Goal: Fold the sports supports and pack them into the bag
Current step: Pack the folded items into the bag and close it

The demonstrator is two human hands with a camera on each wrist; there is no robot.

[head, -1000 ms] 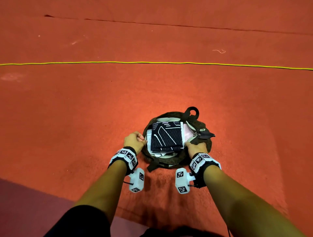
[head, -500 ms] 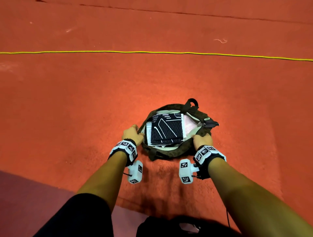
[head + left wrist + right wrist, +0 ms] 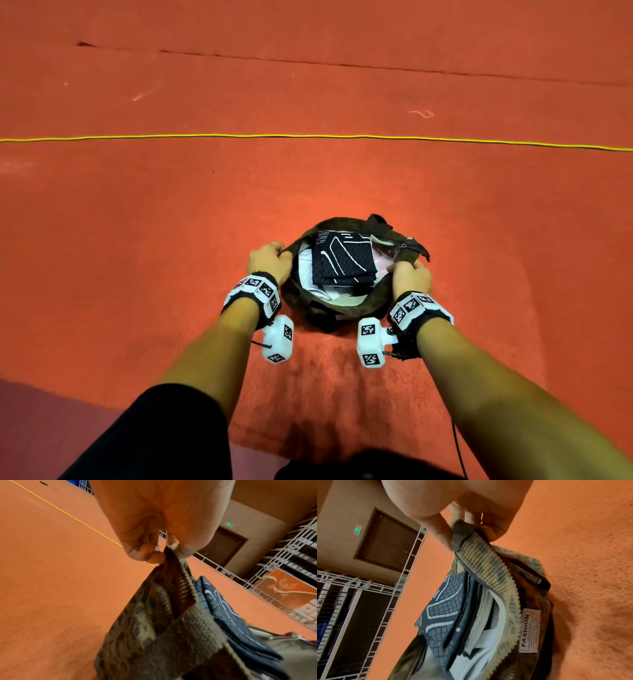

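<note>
Spread wider, both hands' fingers (image 3: 155, 555) pinch bag (image 3: 346, 308).

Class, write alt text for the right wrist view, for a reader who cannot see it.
The right hand pinches the rim of an open camouflage corduroy bag on an orange carpet. Inside lies a folded dark sports support with white lines, on top of white items. A white label on the bag reads FASHION.

Both forearms extend forward from lower frame toward centre. Left hand (image 3: 269, 261) fisted, fingers (image 3: 145, 550) pinching cloth edge. Right hand (image 3: 411, 275) curled likewise, thumb and fingers (image 3: 489, 532) clamped on rim.
</note>
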